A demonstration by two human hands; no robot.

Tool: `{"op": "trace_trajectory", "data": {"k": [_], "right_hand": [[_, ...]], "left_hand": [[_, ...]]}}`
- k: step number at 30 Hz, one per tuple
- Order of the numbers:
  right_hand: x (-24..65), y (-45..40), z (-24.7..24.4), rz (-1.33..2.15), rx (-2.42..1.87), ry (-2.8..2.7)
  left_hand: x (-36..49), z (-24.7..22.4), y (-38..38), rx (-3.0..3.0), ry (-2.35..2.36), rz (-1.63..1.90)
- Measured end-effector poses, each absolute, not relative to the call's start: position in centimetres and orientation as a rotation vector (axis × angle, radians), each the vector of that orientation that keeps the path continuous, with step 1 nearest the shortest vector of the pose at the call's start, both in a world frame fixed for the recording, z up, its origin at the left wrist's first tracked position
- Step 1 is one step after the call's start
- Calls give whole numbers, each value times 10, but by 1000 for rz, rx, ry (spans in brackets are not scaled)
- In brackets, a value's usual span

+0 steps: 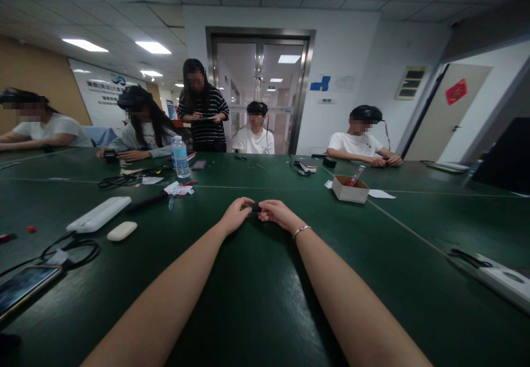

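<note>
Both arms reach forward over a dark green table. Between my hands is a small black object, too small and too covered by fingers for its kind to show. My left hand curls its fingers around the left end of it. From the other side, my right hand pinches the same object between thumb and fingers. A silver bracelet circles the right wrist.
To the left lie a white power bank-like block, a white oval case, cables and a phone. Farther off stand a water bottle and a small open box. A power strip lies right. Several people are across the table.
</note>
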State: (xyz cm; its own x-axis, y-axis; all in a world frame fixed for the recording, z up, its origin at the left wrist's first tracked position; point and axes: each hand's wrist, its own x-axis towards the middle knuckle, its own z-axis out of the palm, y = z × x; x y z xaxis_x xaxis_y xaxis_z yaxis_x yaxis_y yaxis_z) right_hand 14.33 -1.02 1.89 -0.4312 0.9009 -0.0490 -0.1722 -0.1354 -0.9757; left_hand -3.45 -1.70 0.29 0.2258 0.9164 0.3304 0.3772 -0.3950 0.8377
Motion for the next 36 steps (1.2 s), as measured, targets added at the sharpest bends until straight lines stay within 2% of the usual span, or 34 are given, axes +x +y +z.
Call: {"op": "trace_trajectory", "data": {"k": [36], "right_hand": [[143, -9, 18, 1670, -898, -1314]], "left_hand": [[-34, 7, -21, 1884, 1205, 1117]]}}
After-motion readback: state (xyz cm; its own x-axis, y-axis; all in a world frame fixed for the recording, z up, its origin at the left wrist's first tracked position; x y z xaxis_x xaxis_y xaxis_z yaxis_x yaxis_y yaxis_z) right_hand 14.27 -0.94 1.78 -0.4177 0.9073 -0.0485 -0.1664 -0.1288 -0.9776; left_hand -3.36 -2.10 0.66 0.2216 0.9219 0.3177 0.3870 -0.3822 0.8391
